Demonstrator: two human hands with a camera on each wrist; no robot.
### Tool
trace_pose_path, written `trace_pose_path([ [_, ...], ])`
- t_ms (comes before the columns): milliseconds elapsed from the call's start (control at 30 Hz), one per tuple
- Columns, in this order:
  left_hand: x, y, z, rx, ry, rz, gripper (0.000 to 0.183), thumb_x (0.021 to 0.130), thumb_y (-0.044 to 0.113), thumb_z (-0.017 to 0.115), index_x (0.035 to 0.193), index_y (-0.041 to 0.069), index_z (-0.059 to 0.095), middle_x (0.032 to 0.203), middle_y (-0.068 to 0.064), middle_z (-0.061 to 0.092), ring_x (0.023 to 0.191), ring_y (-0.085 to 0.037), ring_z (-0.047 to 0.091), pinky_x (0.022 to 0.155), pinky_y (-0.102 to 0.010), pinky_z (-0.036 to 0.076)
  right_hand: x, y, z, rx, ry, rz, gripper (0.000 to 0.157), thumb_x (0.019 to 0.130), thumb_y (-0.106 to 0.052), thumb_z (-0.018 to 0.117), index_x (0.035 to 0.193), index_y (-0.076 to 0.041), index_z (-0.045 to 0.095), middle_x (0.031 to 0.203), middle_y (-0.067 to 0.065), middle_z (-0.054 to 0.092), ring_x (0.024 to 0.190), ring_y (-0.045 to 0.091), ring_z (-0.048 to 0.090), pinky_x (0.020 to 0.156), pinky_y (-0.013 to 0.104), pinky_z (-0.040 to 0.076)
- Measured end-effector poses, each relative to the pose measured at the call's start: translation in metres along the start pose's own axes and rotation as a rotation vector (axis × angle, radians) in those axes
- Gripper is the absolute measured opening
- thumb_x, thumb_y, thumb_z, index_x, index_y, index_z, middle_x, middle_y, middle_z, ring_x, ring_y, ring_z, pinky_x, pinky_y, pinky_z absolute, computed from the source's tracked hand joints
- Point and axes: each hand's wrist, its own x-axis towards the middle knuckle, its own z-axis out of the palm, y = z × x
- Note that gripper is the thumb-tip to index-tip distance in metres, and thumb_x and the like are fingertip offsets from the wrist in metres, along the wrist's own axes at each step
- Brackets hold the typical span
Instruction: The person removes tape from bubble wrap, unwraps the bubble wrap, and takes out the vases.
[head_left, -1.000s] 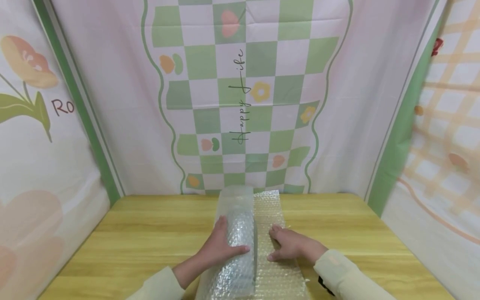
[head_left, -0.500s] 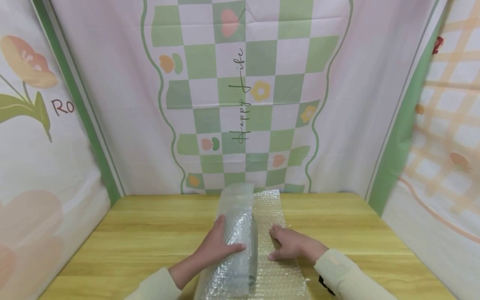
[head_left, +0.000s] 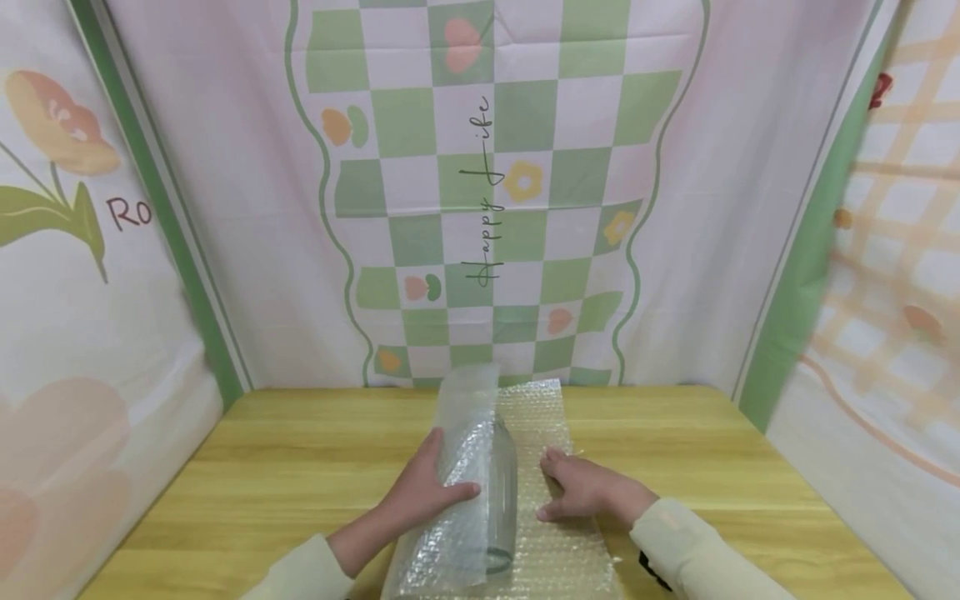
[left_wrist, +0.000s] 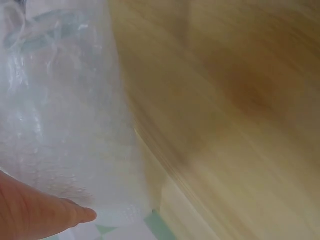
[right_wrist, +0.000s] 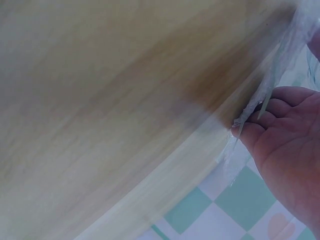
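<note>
A clear glass bottle (head_left: 502,500) lies lengthwise on a sheet of bubble wrap (head_left: 555,558), its base toward the near side. A raised flap of the wrap (left_wrist: 75,130) covers the bottle's left side, and its right side is bare. My left hand (head_left: 420,487) holds this flap from the left, thumb stretched across the top; some fingers are hidden. My right hand (head_left: 592,487) presses its fingertips on the flat part of the sheet to the bottle's right, thumb and forefinger apart. In the right wrist view the right hand's fingers (right_wrist: 272,112) are bent against the wrap's edge.
A wood-grain table (head_left: 300,467) lies beneath everything. A printed cloth (head_left: 420,192) with green checks hangs along its far edge, and more printed cloth (head_left: 90,333) hangs at the left. A dark band (head_left: 654,571) shows at the right sleeve.
My left hand has drawn the upper flap to the left, baring more of the bottle's right side and base. The right hand has stayed put on the sheet.
</note>
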Motion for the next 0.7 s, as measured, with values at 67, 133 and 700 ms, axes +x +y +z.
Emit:
trace_pose_path([
  [67,-0.0007,-0.0004,-0.0006,0.013,0.003,-0.002,0.112,0.077,0.043,0.079,0.149,-0.013,0.013,0.154,-0.031,0.013,0.14,-0.046,0.018,0.113,-0.056,0.017,-0.0004,-0.0001,0.0001,0.003,0.0,0.001,0.089,0.081,-0.039,0.077,0.138,0.017,0.039,0.147,0.039,0.025,0.137,0.049,0.024,0.113,0.055,0.022],
  [133,-0.0012,-0.0009,-0.0008,0.03,0.005,0.0,0.113,0.077,0.044,0.078,0.15,-0.012,0.011,0.155,-0.029,0.011,0.141,-0.045,0.016,0.113,-0.056,0.017,-0.0004,0.0001,0.0003,0.003,0.001,0.002,0.089,0.08,-0.039,0.078,0.138,0.017,0.039,0.146,0.039,0.025,0.137,0.049,0.024,0.113,0.055,0.022],
  [700,-0.0028,0.0002,-0.0045,0.123,-0.034,0.009,0.116,0.079,0.053,0.074,0.15,-0.011,0.008,0.157,-0.027,0.006,0.143,-0.043,0.012,0.114,-0.055,0.016,0.0011,0.0015,0.0,0.013,-0.025,0.022,0.089,0.082,-0.04,0.076,0.14,0.015,0.037,0.149,0.036,0.023,0.14,0.046,0.021,0.115,0.053,0.02],
])
